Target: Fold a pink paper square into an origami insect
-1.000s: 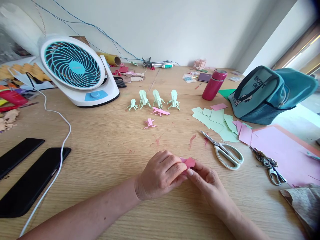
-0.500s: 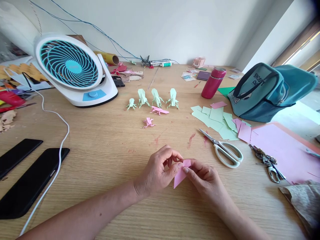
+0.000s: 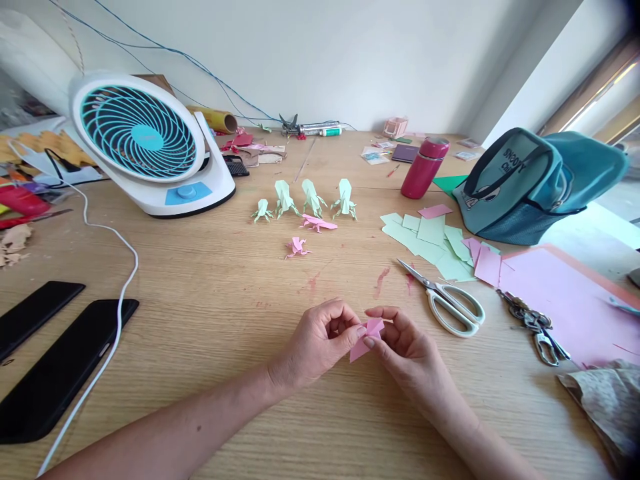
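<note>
A small folded piece of pink paper (image 3: 361, 349) is pinched between both hands, just above the table's near part. My left hand (image 3: 323, 339) grips its left edge between thumb and curled fingers. On the other side, my right hand (image 3: 405, 343) presses the paper with the thumb, its index finger lifted and bent. Beyond the hands lies a pink origami figure with legs (image 3: 297, 247), and behind it a longer pink one (image 3: 319, 223). Several pale green origami figures (image 3: 313, 197) stand in a row farther back. The fingers hide part of the paper.
White-handled scissors (image 3: 453, 310) lie to the right, beside keys (image 3: 535, 323). Green and pink paper pieces (image 3: 430, 230), a red bottle (image 3: 425, 168) and a teal bag (image 3: 530, 187) sit behind them. Leftward are a fan (image 3: 150, 143), a white cable (image 3: 120, 313) and two black phone-like slabs (image 3: 65, 363).
The pink paper now shows a shorter lower part and a different fold at the top. My right index finger has risen away from it. The view has shifted slightly.
</note>
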`<state>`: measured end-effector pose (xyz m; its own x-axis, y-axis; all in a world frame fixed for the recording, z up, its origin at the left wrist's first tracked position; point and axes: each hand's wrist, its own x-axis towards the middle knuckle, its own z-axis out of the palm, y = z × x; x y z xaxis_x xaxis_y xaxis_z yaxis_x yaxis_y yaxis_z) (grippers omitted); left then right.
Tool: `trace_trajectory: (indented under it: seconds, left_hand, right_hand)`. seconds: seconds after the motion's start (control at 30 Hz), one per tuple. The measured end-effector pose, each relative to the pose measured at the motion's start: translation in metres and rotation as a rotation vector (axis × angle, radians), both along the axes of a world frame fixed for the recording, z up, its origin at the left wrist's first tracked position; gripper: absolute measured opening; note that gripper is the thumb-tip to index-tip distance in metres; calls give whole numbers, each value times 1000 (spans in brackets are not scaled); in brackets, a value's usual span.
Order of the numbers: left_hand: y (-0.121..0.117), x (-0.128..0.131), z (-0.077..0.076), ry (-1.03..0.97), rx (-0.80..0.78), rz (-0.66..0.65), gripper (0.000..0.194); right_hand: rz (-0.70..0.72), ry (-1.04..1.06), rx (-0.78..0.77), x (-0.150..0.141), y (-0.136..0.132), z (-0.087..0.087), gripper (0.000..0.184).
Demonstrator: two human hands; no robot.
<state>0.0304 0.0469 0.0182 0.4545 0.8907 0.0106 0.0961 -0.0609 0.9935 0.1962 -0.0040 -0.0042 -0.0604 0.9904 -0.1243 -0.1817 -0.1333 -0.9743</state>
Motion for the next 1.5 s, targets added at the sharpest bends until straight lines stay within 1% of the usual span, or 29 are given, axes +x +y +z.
trace_trajectory:
  seconds: [0.07,0.1,0.2,0.33,0.43,0.53,0.63,0.7,0.9,1.07,1.2,1.37,1.5]
  left_hand:
    - [-1,1,0,-28,-64,-10,28]
    - [-2,1,0,-41,-100,-23,29]
    - [-1,0,-2,-104,-180,-72,28]
    - [0,0,-5,-143,-215,-99,27]
    - [-2,0,-5,-128,-207,-98,27]
    - [-4,0,-5,-112,-162,-74,26]
    - [-4,1,-7,-77,-111,-47,26]
    - [-4,1,-9,-47,-100,-38,25]
    - [-5,1,-8,-73,-111,-38,21]
    - [-4,0,-4,-126,-113,-40,25]
    - [-2,-1,-3,-116,-92,-21,28]
    - [-1,0,-3,-104,-98,-3,29]
    - [0,-1,-2,-129,-77,-35,27]
  right_hand:
    - [12,-13,1,1,1,0,31]
    - [13,-20,7,1,2,0,30]
    - [2,-46,34,2,3,1,31]
    - [-1,-87,49,1,3,1,32]
    - [0,-139,44,0,1,3,34]
    - [28,-223,34,-1,-2,7,35]
    - [67,-324,18,-3,-4,11,34]
    - [80,-355,13,-3,-5,14,33]
    - [114,-361,18,-3,-5,12,33]
    - [70,-361,20,0,-5,6,31]
    - [47,-336,3,2,-4,4,35]
    - [49,-322,-5,2,-4,5,37]
    - [28,-300,2,0,-4,8,38]
